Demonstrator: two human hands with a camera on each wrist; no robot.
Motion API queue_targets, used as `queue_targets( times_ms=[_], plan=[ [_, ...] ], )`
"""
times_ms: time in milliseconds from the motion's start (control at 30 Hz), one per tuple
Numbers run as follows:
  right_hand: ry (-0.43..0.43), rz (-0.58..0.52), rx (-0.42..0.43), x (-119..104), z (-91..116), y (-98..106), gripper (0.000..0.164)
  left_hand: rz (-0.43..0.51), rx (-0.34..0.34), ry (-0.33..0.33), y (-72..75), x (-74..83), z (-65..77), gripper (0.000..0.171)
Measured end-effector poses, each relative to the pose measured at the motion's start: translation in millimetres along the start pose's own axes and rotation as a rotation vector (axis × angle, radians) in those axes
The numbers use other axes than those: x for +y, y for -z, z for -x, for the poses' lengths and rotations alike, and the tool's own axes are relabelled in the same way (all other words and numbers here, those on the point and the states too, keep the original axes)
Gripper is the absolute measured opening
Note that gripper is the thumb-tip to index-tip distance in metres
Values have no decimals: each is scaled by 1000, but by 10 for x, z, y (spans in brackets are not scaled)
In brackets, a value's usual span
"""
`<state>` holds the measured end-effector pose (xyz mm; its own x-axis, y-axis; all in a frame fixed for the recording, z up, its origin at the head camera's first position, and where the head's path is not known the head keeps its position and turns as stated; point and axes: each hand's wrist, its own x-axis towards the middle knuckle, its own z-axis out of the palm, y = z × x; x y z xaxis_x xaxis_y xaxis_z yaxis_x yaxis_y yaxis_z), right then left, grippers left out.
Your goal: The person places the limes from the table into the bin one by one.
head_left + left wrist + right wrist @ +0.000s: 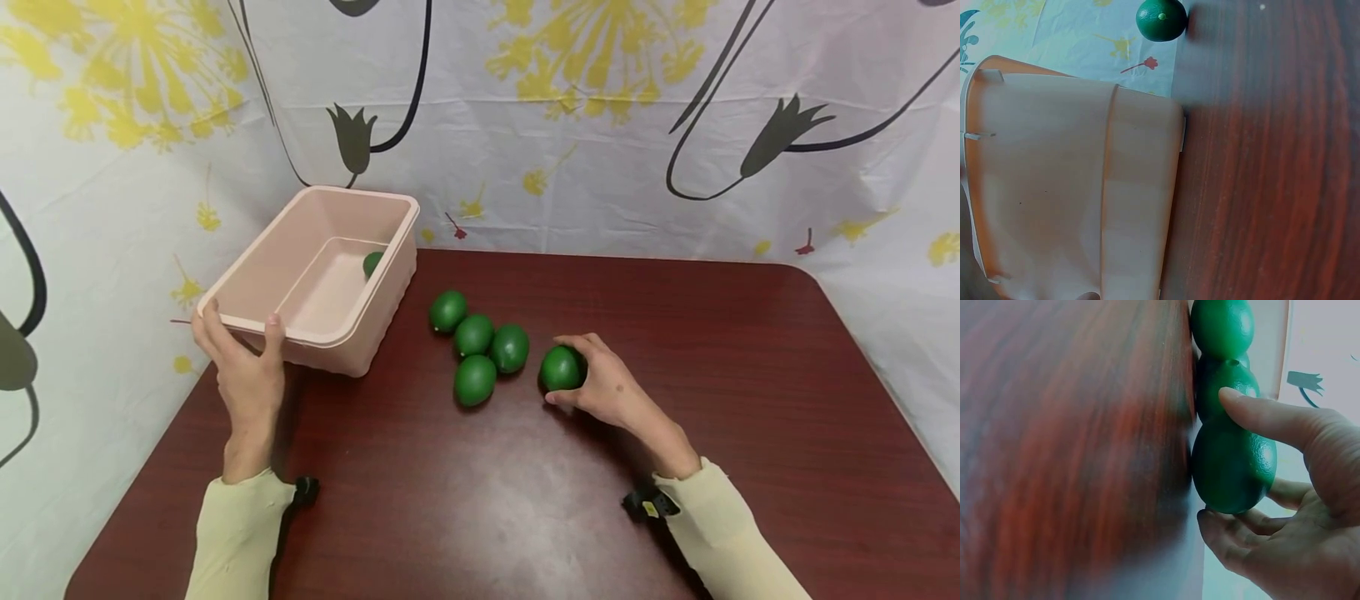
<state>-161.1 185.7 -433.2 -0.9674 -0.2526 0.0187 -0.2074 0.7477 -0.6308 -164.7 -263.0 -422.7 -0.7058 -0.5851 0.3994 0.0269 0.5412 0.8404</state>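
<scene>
On the left stands a pale pink plastic bin (356, 325) with one green lime (372, 264) inside by its right wall. My left hand (251, 383) holds the bin's near rim at the left corner, thumb at the edge. In the left wrist view the bin's wall (1047, 187) fills the left side. To the right, my right hand (611, 387) curls thumb and fingers round a lime (560, 369) on the table. The right wrist view shows this lime (1232, 465) between the thumb and the fingers.
Several more limes (474, 381) lie grouped between the bin and my right hand. The dark red-brown wooden table (450, 483) has a rounded far right corner. A white cloth with flower prints (480, 158) hangs behind the table and along its sides.
</scene>
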Motion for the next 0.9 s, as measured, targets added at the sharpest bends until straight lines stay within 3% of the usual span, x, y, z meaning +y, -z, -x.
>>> queue_targets(
  times_ms=[900],
  plan=[
    [-14, -122, 136, -93, -61, -36, 84, -13, 2, 9, 5, 10, 15, 84]
  ],
)
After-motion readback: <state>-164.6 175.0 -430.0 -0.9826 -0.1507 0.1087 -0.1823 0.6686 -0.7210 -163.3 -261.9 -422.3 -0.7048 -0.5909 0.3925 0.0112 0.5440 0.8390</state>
